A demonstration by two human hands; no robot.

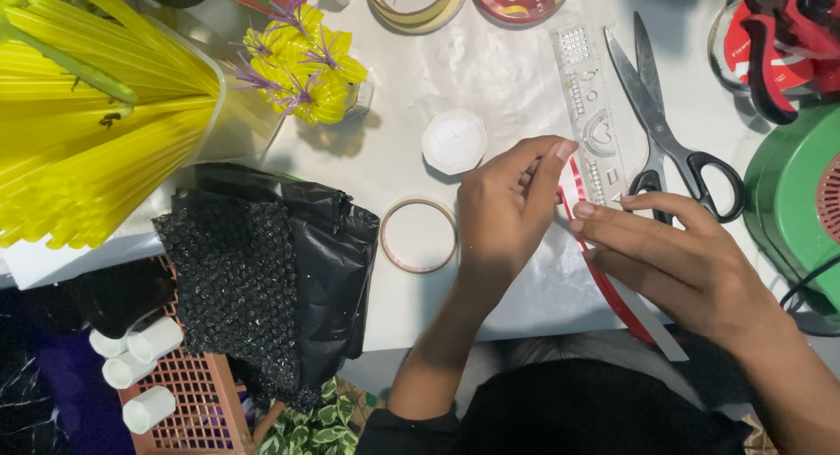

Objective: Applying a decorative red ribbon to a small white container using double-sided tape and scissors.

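Red ribbon strip (612, 289) partly hidden under left hand (503, 210), right hand (682, 262)

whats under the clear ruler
Under the clear ruler the white table shows through. Its lower end is covered by the right hand, beside a red strip both hands pinch.

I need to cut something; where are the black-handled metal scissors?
The black-handled metal scissors lie on the white table, upper right, beside the clear plastic ruler and above the right hand.
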